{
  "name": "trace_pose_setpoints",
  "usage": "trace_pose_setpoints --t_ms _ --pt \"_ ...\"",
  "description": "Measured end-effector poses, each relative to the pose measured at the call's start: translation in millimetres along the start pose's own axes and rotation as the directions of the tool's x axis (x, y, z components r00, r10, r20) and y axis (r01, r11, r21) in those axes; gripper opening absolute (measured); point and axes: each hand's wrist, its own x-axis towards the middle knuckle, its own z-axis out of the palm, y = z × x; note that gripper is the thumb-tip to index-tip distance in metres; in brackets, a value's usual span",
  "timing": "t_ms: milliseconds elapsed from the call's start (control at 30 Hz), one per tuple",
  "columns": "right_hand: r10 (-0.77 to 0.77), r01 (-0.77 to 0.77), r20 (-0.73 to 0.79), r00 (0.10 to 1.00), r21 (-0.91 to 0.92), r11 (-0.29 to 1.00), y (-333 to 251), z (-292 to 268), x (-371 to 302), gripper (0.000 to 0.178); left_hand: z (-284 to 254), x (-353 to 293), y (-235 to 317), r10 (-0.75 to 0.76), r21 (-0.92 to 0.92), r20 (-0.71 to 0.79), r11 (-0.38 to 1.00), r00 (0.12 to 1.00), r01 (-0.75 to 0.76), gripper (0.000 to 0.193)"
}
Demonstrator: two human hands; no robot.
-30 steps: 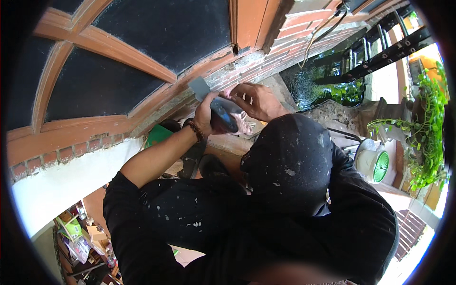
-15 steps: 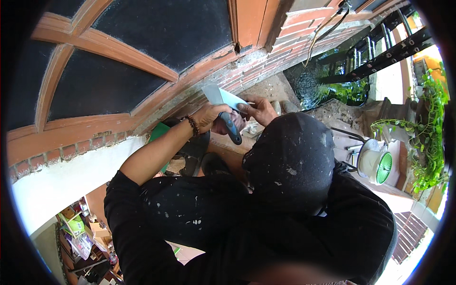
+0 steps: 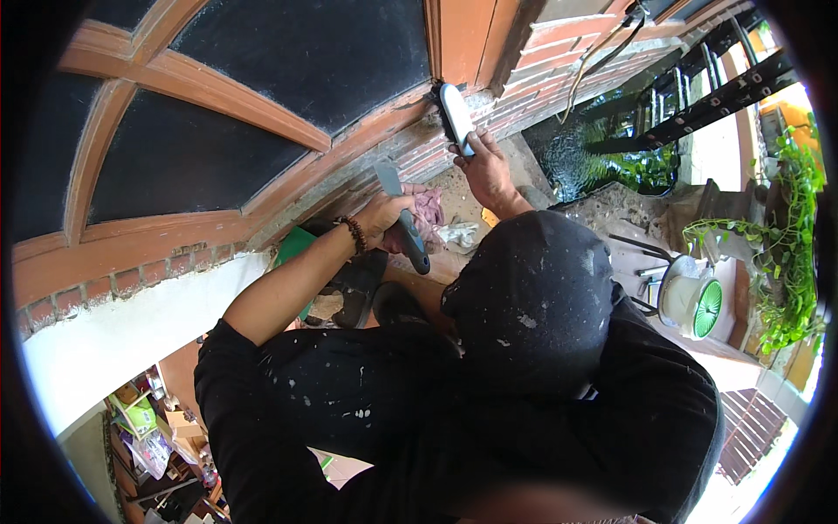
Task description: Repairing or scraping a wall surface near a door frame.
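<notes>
Seen from above: black paint-flecked top and dark head covering. Left hand [image 3: 384, 218], fingers wrapped around a putty knife [image 3: 401, 218] with grey-blue handle, blade up near the brick ledge [image 3: 410, 162]. Right hand [image 3: 489, 175], fingers closed on a white brush [image 3: 456, 118] pressed against the wooden window frame [image 3: 349, 144]. Beyond, dark arched panes, green plants [image 3: 786, 253], white fan [image 3: 694, 306].

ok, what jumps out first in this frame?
The right hand presses a white-backed brush against the brick ledge at top centre, at the foot of the arched orange-brown wooden window frame. The left hand holds a grey-handled putty knife just below. A black paint-speckled hood fills the middle.
</notes>
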Motion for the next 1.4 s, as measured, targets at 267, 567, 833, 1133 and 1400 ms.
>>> trace_pose_setpoints --t_ms 267,567,833,1133,1400 --pt "-0.192 0.204 0.079 0.978 -0.185 0.961 11 -15 1 0.037 -11 2 -7 0.049 -0.018 -0.002 0.999 0.999 -0.05 0.052" --pt "-0.204 0.173 -0.018 0.979 -0.456 0.873 8 -6 16 0.03 -14 10 -12 -0.017 -0.033 -0.028 0.999 0.999 0.016 0.05" --pt "-0.288 0.205 -0.019 0.957 -0.658 0.724 18 -35 -3 0.032 -11 15 -3 -0.03 0.106 -0.008 0.994 1.0 0.03 0.048" --pt "-0.26 0.239 0.022 0.965 -0.473 0.848 -9 -6 10 0.032 3 -4 0 -0.069 0.023 -0.082 0.997 0.994 0.071 0.043" --pt "-0.258 0.22 -0.012 0.966 -0.486 0.846 9 -22 -25 0.034 -3 -17 -7 -0.031 0.025 -0.142 0.999 0.989 0.035 0.037"
